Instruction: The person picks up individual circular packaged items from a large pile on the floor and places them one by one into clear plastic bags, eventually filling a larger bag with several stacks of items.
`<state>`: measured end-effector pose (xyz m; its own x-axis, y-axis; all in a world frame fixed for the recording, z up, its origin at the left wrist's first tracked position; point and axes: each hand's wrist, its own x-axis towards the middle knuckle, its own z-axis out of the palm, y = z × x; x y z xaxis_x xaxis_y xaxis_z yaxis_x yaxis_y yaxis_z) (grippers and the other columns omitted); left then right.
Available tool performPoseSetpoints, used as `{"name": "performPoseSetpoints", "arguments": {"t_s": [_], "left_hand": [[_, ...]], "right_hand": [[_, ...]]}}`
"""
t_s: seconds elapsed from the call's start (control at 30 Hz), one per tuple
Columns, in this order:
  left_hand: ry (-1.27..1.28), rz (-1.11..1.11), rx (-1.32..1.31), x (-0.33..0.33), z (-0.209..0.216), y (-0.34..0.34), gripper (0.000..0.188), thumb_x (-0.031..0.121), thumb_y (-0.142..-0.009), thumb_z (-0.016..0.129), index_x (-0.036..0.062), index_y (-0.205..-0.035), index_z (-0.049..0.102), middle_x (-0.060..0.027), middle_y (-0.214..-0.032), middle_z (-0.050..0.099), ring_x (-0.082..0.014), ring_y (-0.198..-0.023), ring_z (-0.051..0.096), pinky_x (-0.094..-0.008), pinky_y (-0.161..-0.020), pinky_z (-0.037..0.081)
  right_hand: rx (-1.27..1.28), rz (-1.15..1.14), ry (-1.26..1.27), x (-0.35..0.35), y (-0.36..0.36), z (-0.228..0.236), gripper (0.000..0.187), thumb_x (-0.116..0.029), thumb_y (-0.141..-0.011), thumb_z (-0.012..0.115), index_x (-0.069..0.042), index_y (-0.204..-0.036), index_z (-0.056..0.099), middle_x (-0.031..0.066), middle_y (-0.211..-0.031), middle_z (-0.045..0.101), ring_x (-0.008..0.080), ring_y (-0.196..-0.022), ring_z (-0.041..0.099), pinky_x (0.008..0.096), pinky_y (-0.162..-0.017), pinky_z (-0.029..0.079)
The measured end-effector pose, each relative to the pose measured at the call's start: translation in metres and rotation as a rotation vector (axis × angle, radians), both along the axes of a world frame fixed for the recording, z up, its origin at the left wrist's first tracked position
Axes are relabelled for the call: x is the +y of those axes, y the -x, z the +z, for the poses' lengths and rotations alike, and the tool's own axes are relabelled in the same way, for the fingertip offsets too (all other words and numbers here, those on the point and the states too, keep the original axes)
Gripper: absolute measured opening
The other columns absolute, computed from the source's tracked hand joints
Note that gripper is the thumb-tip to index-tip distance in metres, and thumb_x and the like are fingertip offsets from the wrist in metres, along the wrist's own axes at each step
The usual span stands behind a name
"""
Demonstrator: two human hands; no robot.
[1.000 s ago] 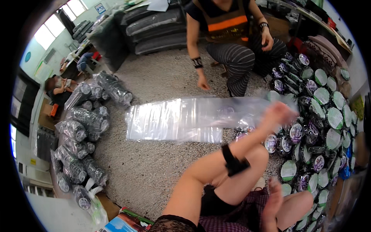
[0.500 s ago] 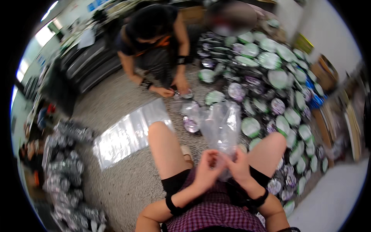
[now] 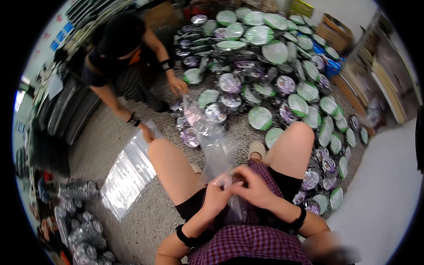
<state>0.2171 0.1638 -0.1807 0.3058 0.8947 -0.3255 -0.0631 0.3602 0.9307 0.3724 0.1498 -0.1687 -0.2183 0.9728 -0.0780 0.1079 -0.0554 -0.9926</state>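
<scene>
A long clear plastic bag (image 3: pixel 214 150) stretches from my lap out over the floor between my knees. My left hand (image 3: pixel 216 194) is closed around its near part, with the bunched plastic showing at the thumb. My right hand (image 3: pixel 252 187) meets the left one, fingers curled and pinched at the same gathered plastic. Its fingertips are partly hidden, and some plastic hangs below both hands over the checked apron (image 3: pixel 251 245). Beyond the bag's far end lie several round, shiny packets (image 3: pixel 191 137) with purple and white faces.
A large heap of round green-and-white and purple packets (image 3: pixel 260 118) spreads ahead and to the right. At the far left a co-worker (image 3: pixel 119 48) crouches, one hand at flat clear plastic bags (image 3: pixel 128 170). Wrapped silvery bundles (image 3: pixel 84 229) lie lower left; cardboard boxes (image 3: pixel 333 33) stand far right.
The view has shifted, so the surroundings sit further left and higher. The bag now leans left from my hands. The co-worker's one hand has moved from the packets to the flat bags.
</scene>
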Motion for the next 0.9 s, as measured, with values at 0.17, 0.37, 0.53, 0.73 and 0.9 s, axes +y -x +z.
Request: {"name": "performPoseSetpoints", "arguments": {"t_s": [0.17,0.37,0.53,0.73,0.9], "left_hand": [[-0.066,0.227,0.074,0.034,-0.015,0.055,0.011,0.01,-0.085,0.062,0.0089,-0.086,0.051,-0.0007,-0.078,0.058,-0.0112,-0.071,0.058,-0.0244,-0.064,0.049],[0.627,-0.292,-0.479,0.056,0.047,0.079,0.022,0.006,-0.088,0.054,-0.0042,-0.108,0.055,-0.0084,-0.085,0.063,-0.0138,-0.079,0.062,-0.023,-0.067,0.05],[0.675,0.73,0.035,0.108,0.076,0.004,0.037,0.035,-0.091,0.052,0.006,-0.114,0.053,-0.0103,-0.08,0.057,-0.0241,-0.062,0.057,-0.0279,-0.053,0.05],[-0.449,0.164,1.104,0.153,-0.019,0.021,0.038,0.02,-0.094,0.047,-0.0049,-0.066,0.055,-0.0138,-0.068,0.062,-0.0154,-0.05,0.04,-0.0318,-0.046,0.034],[-0.695,0.216,1.067,0.177,-0.043,-0.009,0.042,0.027,-0.097,0.045,-0.0109,-0.105,0.059,-0.0192,-0.098,0.067,-0.0223,-0.079,0.064,-0.033,-0.068,0.051]], "right_hand": [[1.182,-0.232,0.66,-0.012,-0.067,0.021,0.018,-0.025,-0.092,0.055,-0.008,-0.089,0.049,0.0019,-0.085,0.055,0.0126,-0.072,0.056,0.0289,-0.065,0.047],[0.312,0.054,0.421,-0.024,-0.184,0.023,0.011,-0.014,-0.087,0.062,-0.004,-0.089,0.059,0.0014,-0.071,0.06,0.0079,-0.06,0.054,0.0202,-0.054,0.043],[0.483,-0.521,0.309,0.081,-0.287,-0.037,0.028,-0.026,-0.09,0.057,-0.006,-0.107,0.049,0.0087,-0.098,0.061,0.0181,-0.089,0.06,0.0314,-0.079,0.048],[0.299,-1.309,0.669,0.226,-0.409,-0.267,0.09,-0.047,-0.068,0.077,-0.006,-0.131,0.026,0.0145,-0.13,0.034,0.0323,-0.112,0.045,0.0513,-0.087,0.044],[0.5,-1.398,0.564,0.275,-0.421,-0.363,0.047,-0.032,-0.073,0.077,-0.008,-0.104,0.05,0.0052,-0.087,0.057,0.0151,-0.067,0.053,0.0319,-0.056,0.045]]}}
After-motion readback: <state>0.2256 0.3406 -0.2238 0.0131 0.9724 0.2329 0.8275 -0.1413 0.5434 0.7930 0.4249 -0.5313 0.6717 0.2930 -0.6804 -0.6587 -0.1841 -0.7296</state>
